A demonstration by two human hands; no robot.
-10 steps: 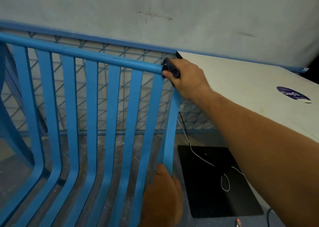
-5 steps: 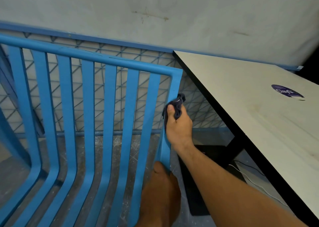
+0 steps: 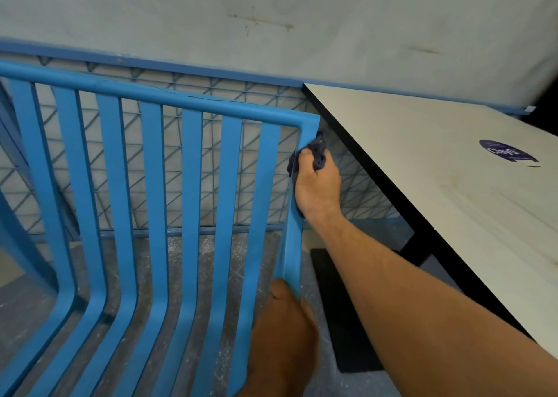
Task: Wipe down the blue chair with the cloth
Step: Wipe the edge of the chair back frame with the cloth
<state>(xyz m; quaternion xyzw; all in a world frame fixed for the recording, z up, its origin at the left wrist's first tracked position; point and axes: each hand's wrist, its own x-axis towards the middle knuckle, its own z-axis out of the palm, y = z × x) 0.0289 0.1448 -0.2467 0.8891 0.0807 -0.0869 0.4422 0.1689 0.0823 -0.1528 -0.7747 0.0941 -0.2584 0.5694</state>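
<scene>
The blue chair (image 3: pixel 193 185) fills the left and middle of the view, its slatted back curving down into the seat. My right hand (image 3: pixel 317 185) grips a dark cloth (image 3: pixel 318 152) wrapped round the chair's right-hand upright, just below the top corner. My left hand (image 3: pixel 283 336) holds the same upright lower down, near the seat bend, with the thumb on the front of the bar and the fingers behind it.
A white table (image 3: pixel 453 185) with a dark edge and a purple sticker (image 3: pixel 507 152) stands close on the right. Its black base plate (image 3: pixel 341 321) lies on the concrete floor. A blue wire mesh fence (image 3: pixel 211 155) and a pale wall run behind the chair.
My right hand slid the cloth from the top corner down the right upright, then came back up a little. My left hand has kept its hold low on the bar.
</scene>
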